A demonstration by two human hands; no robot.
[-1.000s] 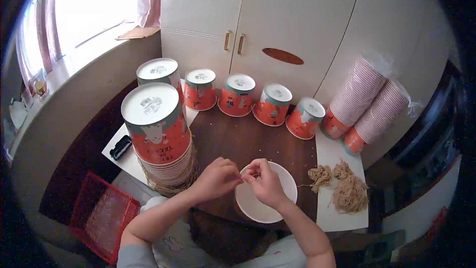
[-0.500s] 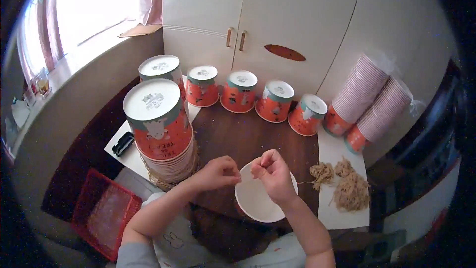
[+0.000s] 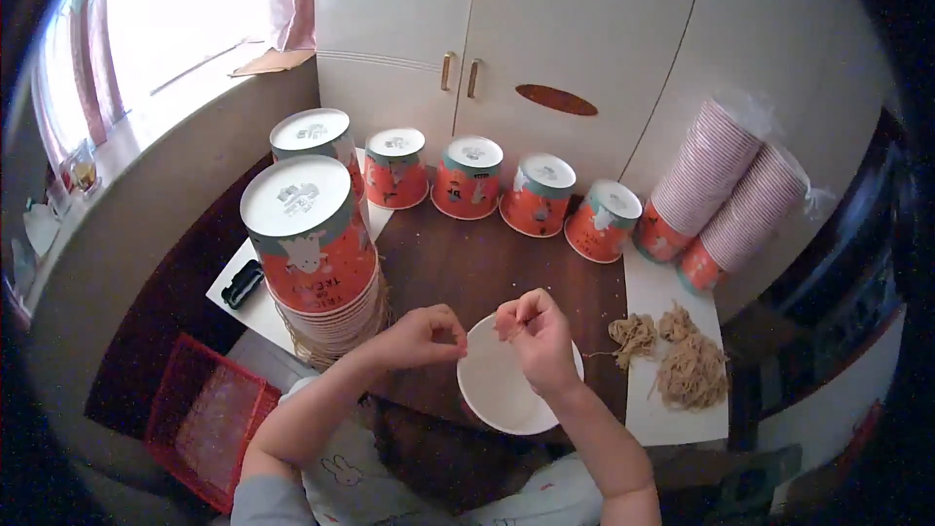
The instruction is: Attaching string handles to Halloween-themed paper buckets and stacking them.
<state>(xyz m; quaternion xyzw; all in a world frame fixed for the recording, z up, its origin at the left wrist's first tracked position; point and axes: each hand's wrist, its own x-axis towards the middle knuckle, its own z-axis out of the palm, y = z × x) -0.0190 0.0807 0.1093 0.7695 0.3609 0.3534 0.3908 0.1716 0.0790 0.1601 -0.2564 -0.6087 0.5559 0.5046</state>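
A white-lined paper tub (image 3: 499, 397) stands mouth up in front of me, its inside showing bare. Over its left rim, my left hand (image 3: 421, 339) is closed in a pinch, thumb against fingertips. My right hand (image 3: 539, 341) hovers above the tub's far side, fingers curled and pinched together. Whatever lies between the fingertips of either hand is too fine to make out. To the right, tan twine lies in a larger tangle (image 3: 691, 370) and a smaller bundle (image 3: 633, 336), with a thin loose end trailing toward the tub.
At left rises a stack of upturned orange-and-green tubs (image 3: 310, 268), with twine strands (image 3: 326, 356) around its base. Several single upturned tubs (image 3: 467, 193) line the back. Two tall plastic-wrapped tub stacks (image 3: 706, 170) lean at right. A black stapler-like object (image 3: 242, 284) and red basket (image 3: 209, 419) are at left.
Both hands stay over the tub; the right fingers have shifted slightly and the left hand has moved a little left. The whole view has shifted slightly.
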